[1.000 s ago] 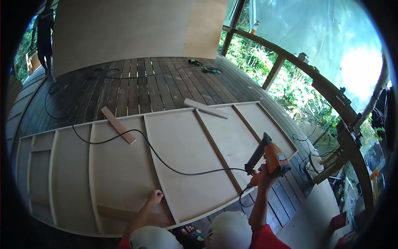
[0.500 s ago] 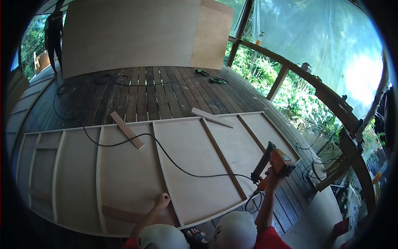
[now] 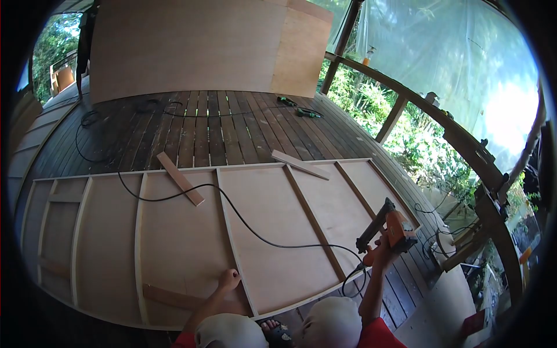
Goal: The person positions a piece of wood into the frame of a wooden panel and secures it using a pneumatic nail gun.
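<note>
My right hand [image 3: 382, 255] is wrapped round the handle of an orange and black nail gun [image 3: 399, 231], held up over the near right edge of a wooden frame panel [image 3: 272, 214]. A black hose [image 3: 278, 245] runs from the gun across the panel. My left hand [image 3: 229, 280] is closed beside a crosspiece of the frame; whatever its fingers hold, if anything, is too small to make out. A loose wood strip [image 3: 174, 298] lies inside the frame by my left forearm.
Two loose boards [image 3: 181, 180] [image 3: 300, 165] lie over the far frame edge. Green and black tools [image 3: 307, 113] rest on the deck before a large upright sheet [image 3: 185, 52]. A person [image 3: 84, 46] stands at the far left. A wooden railing [image 3: 429, 104] runs along the right.
The view has shifted, so the panel sits lower in the picture. The person at the far left is now mostly behind the upright sheet. Both my hands keep nearly the same pose.
</note>
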Tool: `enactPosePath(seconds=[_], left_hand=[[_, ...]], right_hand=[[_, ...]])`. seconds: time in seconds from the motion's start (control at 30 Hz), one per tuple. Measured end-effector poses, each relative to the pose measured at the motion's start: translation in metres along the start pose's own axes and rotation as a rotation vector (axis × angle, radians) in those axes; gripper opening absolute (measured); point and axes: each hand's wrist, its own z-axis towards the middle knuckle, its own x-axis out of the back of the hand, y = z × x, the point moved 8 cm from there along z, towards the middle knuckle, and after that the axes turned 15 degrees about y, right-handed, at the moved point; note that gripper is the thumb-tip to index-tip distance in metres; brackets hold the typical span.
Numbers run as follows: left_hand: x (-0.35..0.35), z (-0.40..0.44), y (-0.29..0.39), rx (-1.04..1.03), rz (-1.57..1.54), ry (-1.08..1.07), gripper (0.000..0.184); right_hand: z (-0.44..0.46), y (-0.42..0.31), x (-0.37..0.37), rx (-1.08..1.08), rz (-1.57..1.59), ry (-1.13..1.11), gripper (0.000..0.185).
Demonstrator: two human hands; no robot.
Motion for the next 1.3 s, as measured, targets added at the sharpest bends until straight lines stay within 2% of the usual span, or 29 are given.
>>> enactPosePath(seconds=[0.13,0.3,0.53,0.6,0.93,1.03,1.1,1.2,1.23,1.3], left_hand=[[0.038,-0.009,0.039,0.049,0.012,0.003,0.023],[0.034,-0.007,0.035,0.036,0.028,0.009,0.024],[0.037,-0.009,0.04,0.067,0.019,-0.003,0.024],[0.039,-0.01,0.043,0.067,0.018,0.004,0.024],[0.042,-0.011,0.042,0.072,-0.009,0.029,0.023],[0.043,-0.011,0.044,0.068,0.0,0.033,0.024],[0.043,-0.011,0.046,0.069,0.001,0.021,0.023],[0.041,-0.012,0.043,0.068,0.004,0.02,0.022],[0.039,-0.011,0.039,0.066,0.008,0.028,0.021],[0.032,-0.01,0.028,0.054,-0.022,0.042,0.02]], right_hand=[[-0.004,-0.012,-0.005,-0.001,0.084,-0.065,0.019],[-0.005,0.0,0.0,0.0,0.124,-0.006,0.02],[-0.01,-0.013,-0.005,-0.028,0.153,-0.071,0.023],[-0.01,-0.004,-0.001,-0.025,0.102,-0.007,0.023],[-0.01,-0.013,-0.004,-0.025,0.129,-0.023,0.022],[-0.008,-0.003,-0.004,-0.046,0.111,-0.052,0.022],[-0.014,-0.014,-0.012,0.006,0.064,-0.159,0.022],[-0.018,-0.006,-0.022,0.075,0.081,-0.176,0.02],[-0.024,-0.011,-0.025,0.005,0.052,-0.184,0.019],[-0.02,0.016,-0.031,0.022,0.01,-0.173,0.022]])
